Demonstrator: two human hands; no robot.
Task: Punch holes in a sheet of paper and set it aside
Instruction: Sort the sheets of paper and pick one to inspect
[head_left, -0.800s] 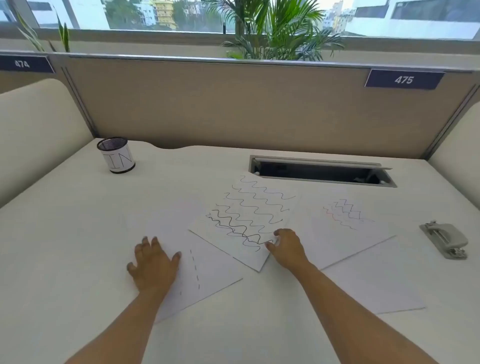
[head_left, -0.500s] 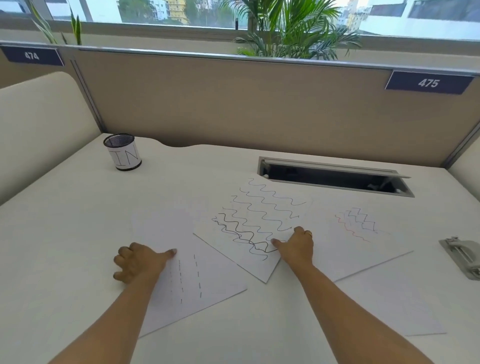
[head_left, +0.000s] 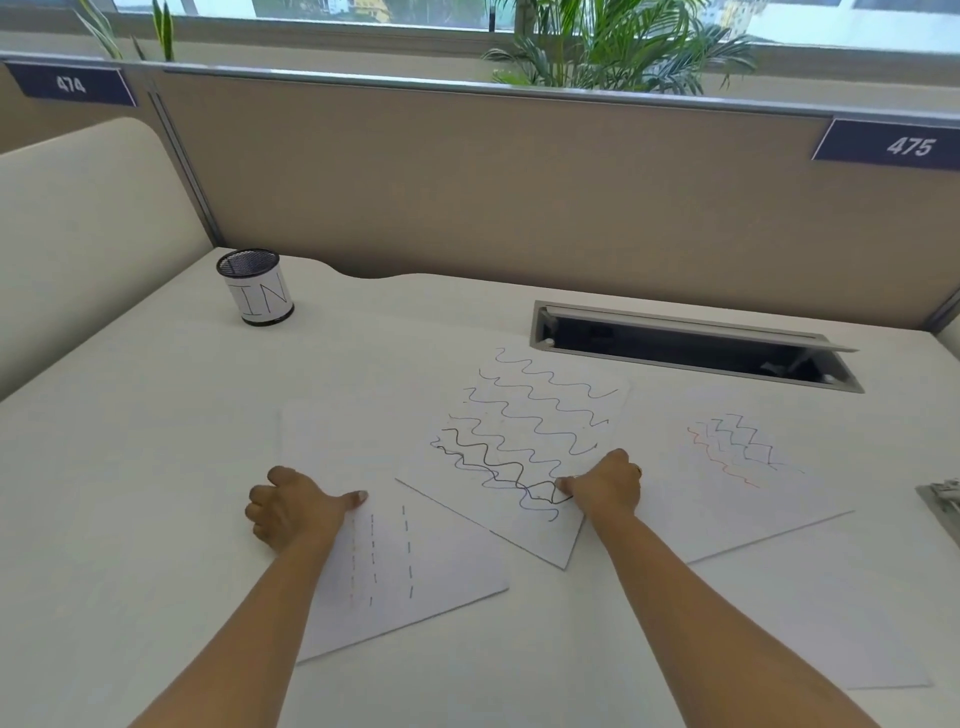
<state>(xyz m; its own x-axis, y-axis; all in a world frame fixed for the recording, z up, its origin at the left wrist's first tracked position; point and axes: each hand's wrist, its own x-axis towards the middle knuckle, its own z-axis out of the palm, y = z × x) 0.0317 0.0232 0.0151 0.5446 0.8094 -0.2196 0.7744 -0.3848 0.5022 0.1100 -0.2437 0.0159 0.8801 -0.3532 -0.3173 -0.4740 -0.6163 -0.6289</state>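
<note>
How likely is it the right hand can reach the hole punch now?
Probably yes: only the zigzag sheet lies between the right hand and the hole punch, though that hand grips the wavy-line sheet.

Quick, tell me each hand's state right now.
Left hand: fingers curled, thumb on the dashed-line sheet; grip cannot be told.
Right hand: pinches the wavy-line sheet at its edge.

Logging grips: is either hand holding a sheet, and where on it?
The right hand pinches the wavy-line sheet at its right edge, near the lower corner. The left hand rests a thumb on the dashed-line sheet; grip unclear.
</note>
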